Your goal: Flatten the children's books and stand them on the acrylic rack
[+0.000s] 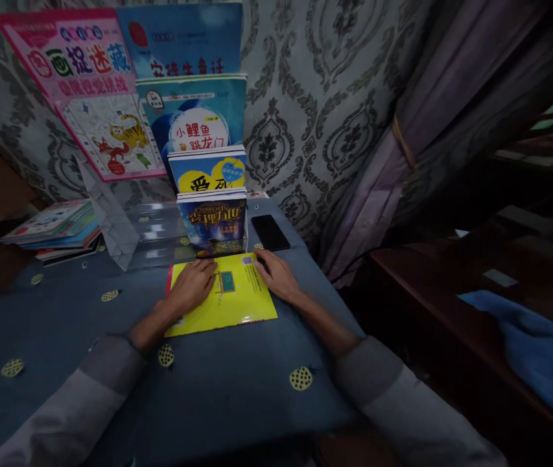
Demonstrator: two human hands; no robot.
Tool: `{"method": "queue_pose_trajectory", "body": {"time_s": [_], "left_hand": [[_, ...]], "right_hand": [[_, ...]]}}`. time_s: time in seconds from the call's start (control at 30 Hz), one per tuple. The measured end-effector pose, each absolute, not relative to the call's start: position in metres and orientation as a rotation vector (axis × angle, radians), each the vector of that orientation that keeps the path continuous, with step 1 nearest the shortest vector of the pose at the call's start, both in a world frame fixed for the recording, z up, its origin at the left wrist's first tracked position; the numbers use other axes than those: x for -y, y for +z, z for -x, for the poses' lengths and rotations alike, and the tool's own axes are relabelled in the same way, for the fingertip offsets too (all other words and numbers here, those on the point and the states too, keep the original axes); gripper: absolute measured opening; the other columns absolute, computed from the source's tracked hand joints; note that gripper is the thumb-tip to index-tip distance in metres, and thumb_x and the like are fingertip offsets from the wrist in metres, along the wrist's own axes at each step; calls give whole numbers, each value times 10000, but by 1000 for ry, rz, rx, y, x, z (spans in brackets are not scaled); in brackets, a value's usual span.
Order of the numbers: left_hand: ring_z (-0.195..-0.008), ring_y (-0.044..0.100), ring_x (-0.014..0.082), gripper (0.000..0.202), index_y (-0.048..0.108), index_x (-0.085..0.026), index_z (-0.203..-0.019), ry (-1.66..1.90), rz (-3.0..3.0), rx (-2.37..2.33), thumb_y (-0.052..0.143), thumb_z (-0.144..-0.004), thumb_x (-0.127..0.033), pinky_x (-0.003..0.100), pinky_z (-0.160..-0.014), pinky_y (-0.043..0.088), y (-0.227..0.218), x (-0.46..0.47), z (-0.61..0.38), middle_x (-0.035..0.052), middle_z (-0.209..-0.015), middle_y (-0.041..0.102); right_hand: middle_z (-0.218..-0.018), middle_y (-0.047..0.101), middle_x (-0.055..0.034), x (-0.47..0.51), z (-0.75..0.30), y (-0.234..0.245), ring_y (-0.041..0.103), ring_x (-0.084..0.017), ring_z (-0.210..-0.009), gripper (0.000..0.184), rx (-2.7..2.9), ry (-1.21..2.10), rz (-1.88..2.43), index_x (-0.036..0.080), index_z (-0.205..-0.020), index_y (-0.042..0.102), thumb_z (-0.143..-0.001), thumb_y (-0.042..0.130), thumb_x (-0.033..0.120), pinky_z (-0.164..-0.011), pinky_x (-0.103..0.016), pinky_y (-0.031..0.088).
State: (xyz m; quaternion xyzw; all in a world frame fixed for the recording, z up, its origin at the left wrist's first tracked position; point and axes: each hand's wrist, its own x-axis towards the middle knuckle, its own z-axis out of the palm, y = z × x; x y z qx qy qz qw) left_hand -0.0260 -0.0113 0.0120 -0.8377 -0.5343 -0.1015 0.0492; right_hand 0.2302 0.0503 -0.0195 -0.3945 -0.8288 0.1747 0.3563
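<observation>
A yellow book [244,295] with a small green chalkboard picture lies flat on the cloth in front of me. My left hand [192,284] rests on its left part, palm down, fingers stretched out over the cover. At the upper right edge of the book is my right hand [277,275], its extended fingers touching the corner by a small printed code. Just beyond the book stands a clear display rack [157,256] with books in stepped rows. Its front row holds a dark blue book [215,220]; behind that is a blue and yellow book [208,172].
A black phone [270,232] lies right of the rack. Further back in the rack are a teal book [159,120], a blue book [183,32] and a pink book [96,84]. Stacked books [57,227] sit at the left. A tied curtain [378,175] hangs beyond the table's right edge.
</observation>
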Motion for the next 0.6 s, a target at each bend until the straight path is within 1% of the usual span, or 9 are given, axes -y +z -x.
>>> {"method": "queue_pose_trajectory", "body": {"time_s": [0.07, 0.17, 0.27, 0.37, 0.47, 0.6], "left_hand": [[-1166, 584, 282, 363, 607, -125, -1279, -284, 2580, 1588, 406, -1003, -249, 437, -1006, 467, 13, 7, 14, 148, -1314, 639], [-1166, 580, 278, 352, 602, -121, -1276, -263, 2604, 1534, 424, -994, -235, 430, -1017, 454, 15, 0, -5, 145, -1321, 637], [-1164, 577, 271, 351, 599, -141, -1285, -257, 2624, 1499, 427, -992, -228, 423, -1000, 455, 16, -6, -23, 132, -1328, 636], [-1165, 569, 273, 372, 580, -151, -1324, -236, 2634, 1482, 407, -1004, -228, 426, -969, 462, 18, -11, -38, 125, -1343, 631], [-1123, 567, 277, 376, 584, -151, -1319, -207, 2642, 1442, 380, -1009, -205, 433, -935, 464, 20, -15, -49, 118, -1350, 631], [-1081, 551, 291, 385, 574, -141, -1326, -191, 2649, 1392, 399, -983, -166, 441, -897, 458, 21, -20, -55, 115, -1334, 640]], "right_hand": [[-1290, 670, -134, -51, -231, -19, 638, -281, -1182, 440, 2072, 513, 1050, 192, -1389, 521, -1007, 380, 359, -1024, -472, 506], [-1255, 688, -127, -53, -232, -18, 662, -277, -1148, 460, 1989, 592, 1080, 206, -1413, 487, -1018, 357, 402, -1002, -470, 519], [-1273, 679, -147, -55, -231, -19, 667, -287, -1147, 482, 1925, 659, 1076, 192, -1425, 464, -1024, 341, 430, -999, -495, 520], [-1286, 673, -157, -56, -230, -20, 662, -287, -1165, 494, 1889, 691, 1078, 182, -1425, 457, -1027, 328, 444, -1021, -503, 506], [-1273, 680, -145, -57, -230, -20, 663, -275, -1166, 481, 1871, 689, 1081, 194, -1413, 468, -1027, 335, 449, -1031, -485, 501], [-1250, 688, -145, -57, -231, -21, 667, -267, -1154, 467, 1864, 680, 1066, 192, -1403, 473, -1030, 341, 439, -1017, -466, 509]]}}
